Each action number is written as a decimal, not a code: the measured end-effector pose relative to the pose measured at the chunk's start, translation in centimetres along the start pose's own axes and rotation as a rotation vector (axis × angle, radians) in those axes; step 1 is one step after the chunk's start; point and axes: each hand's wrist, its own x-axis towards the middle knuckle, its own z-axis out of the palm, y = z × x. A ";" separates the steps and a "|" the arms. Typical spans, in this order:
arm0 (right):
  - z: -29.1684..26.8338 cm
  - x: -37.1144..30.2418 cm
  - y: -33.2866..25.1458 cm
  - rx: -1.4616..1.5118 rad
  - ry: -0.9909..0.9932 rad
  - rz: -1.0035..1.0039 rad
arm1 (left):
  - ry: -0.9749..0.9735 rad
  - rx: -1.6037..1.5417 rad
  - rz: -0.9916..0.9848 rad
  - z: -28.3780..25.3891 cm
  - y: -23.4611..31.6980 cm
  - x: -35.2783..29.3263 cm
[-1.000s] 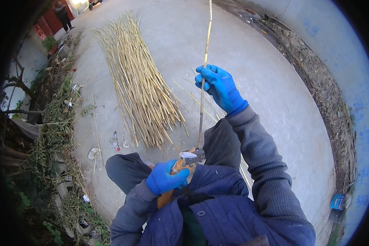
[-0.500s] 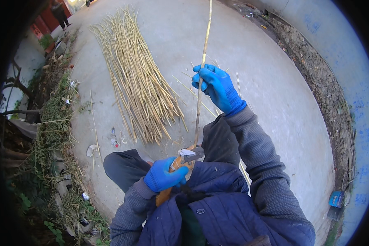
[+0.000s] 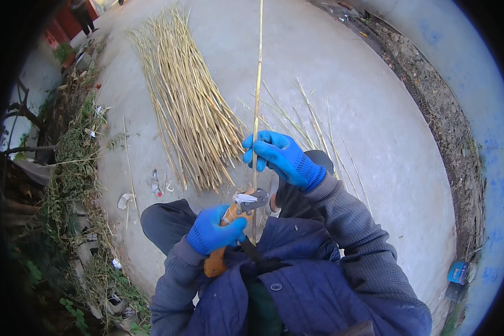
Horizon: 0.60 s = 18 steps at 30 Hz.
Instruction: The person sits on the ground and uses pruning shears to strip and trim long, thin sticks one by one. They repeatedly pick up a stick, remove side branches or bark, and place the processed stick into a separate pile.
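One long stalk runs down the middle of the frame, and I can't see all of it: the top edge cuts off its tip, and its low end gets lost by the wearer's navy coat. It crosses the head of a hand cutter just below centre, though whether it sits between the blades or behind them I can't tell. The left hand is wrapped round the cutter's handle, some of its fingertips hidden underneath. Above it, the right hand pinches the stalk between thumb and bent fingers, the gap closed down to the stalk's own thickness. Up in the left corner a bystander is cropped at the top, legs dark. As for the stalk, it's slim, nearly straight and upright, pale yellow high up and browner toward the cutter, much like the big spread bundle in the upper left. The cutter has an orange-brown handle, grey metal head and a white wrapping.
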 end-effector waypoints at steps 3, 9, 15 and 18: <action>1.3 -1.2 0.4 -0.053 -0.018 0.016 | 0.016 -0.009 -0.046 0.1 -0.7 0.1; 1.6 -2.0 1.4 -0.368 0.069 -0.176 | 0.125 -0.095 0.016 -0.1 -0.6 0.8; 3.8 -4.3 2.5 -0.452 0.243 -0.033 | 0.223 -0.187 0.120 -0.6 1.0 2.4; 5.2 -5.3 2.8 -0.389 0.208 0.009 | 0.279 -0.221 0.163 0.0 1.0 3.8</action>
